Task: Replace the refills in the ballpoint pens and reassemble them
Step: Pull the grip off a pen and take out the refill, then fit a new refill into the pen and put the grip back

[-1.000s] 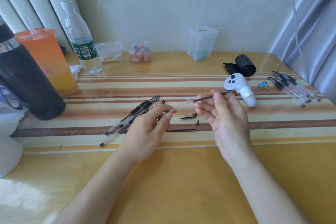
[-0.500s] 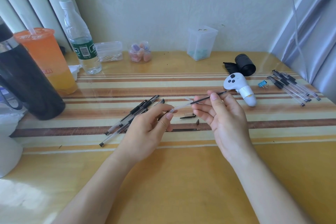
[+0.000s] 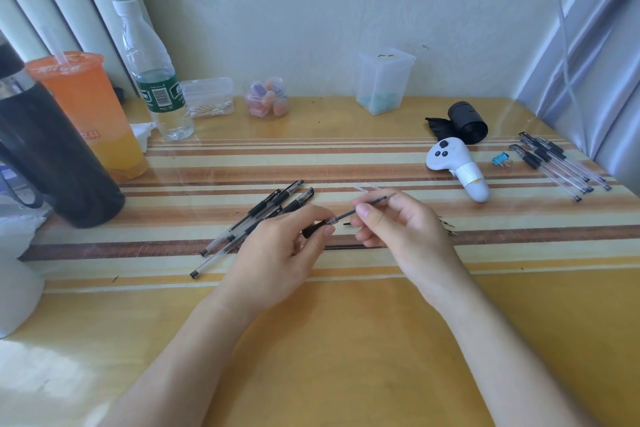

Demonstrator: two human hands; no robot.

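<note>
Clear plastic barrel (image 3: 330, 220): held over the table (image 3: 346, 340) in the left hand (image 3: 277, 253). Only its open mouth and a black section beside it show; the rest is hidden in the palm.
Grip, left: fingers and thumb curl round the barrel.
Grip, right: the right hand (image 3: 401, 229) pinches the refill (image 3: 360, 209) between thumb and forefinger, about mid-length.
Rod: the refill is thin, dark and straight, slanting up to the right. Its lower end meets the barrel mouth — how far it is in, I cannot tell.
Handling: both parts are probably very light and smooth, so apt to roll or slip. The refill looks slender enough to bow if pushed from its far end, so a hold close to the mouth seems wise. The barrel should be stiff and is best held near its open end.
Spare pens (image 3: 263, 215): clear bodies with black caps and grips, in a loose fan just beside the left hand.
Loose refill (image 3: 346, 247): a thin black line on the table, partly under the hands.
Far pens (image 3: 557, 163): a similar set at the right edge, well apart, near a blue binder clip (image 3: 500, 159) and a white controller (image 3: 457, 166).
Surface: glossy, with a yellow wood look and cream and brown stripes.
</note>
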